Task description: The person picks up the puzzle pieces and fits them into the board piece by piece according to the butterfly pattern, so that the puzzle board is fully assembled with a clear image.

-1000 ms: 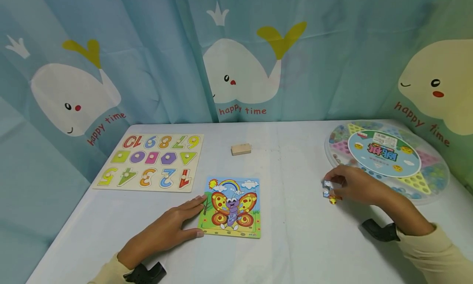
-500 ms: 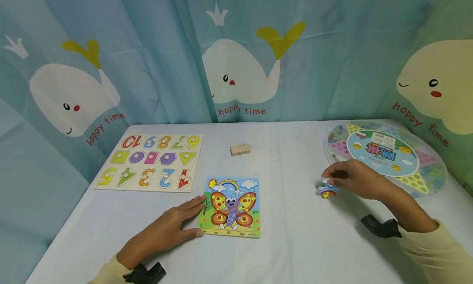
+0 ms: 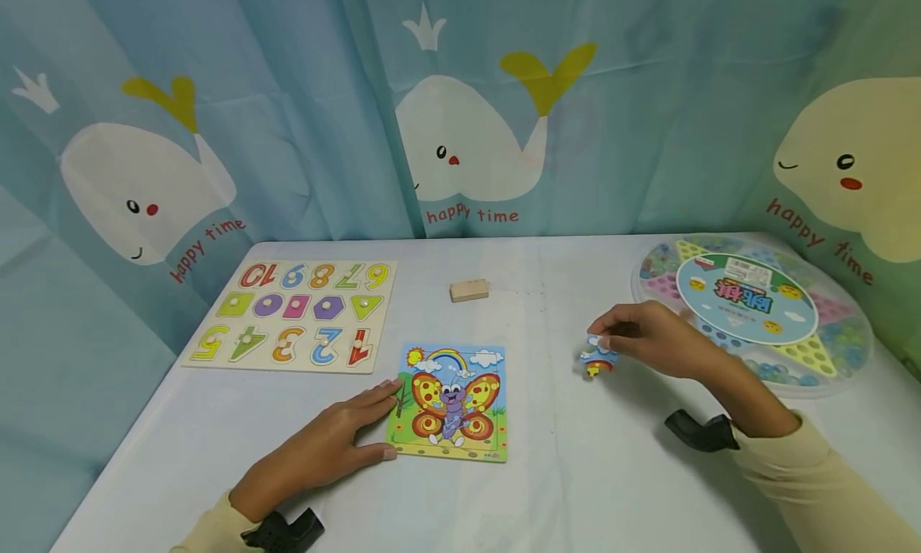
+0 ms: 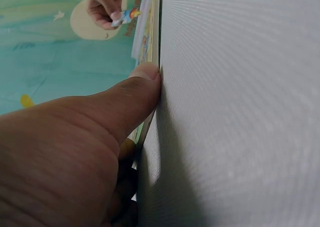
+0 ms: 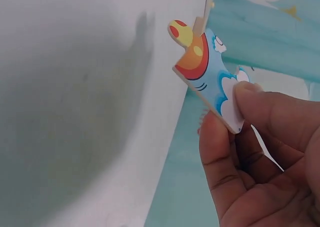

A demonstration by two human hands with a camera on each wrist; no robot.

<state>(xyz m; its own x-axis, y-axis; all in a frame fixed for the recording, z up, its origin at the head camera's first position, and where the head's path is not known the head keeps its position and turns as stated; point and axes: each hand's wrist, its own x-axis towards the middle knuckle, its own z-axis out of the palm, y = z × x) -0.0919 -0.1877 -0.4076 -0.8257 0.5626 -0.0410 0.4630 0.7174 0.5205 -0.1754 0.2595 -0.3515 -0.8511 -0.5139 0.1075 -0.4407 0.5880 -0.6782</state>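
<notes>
In the head view a square butterfly puzzle lies flat on the table, its picture facing up. My left hand rests along its left side, fingers fairly straight. Seen from the left wrist, the thumb touches the board's edge. To the right of the board my right hand pinches a jigsaw piece above the tabletop. The right wrist view shows this jigsaw piece between thumb and fingers: light blue with white cloud, a red and orange patch, and a yellow knob with red spots.
A number-and-shape peg board lies at the back left of the white table. Behind the butterfly puzzle sits a small wooden block. A round Chinese checkers-style board takes up the back right. A whale-print curtain hangs behind.
My right hand has lifted the jigsaw piece and carried it left, away from the round board, turning it on the way. The left hand and the butterfly puzzle stay put.
</notes>
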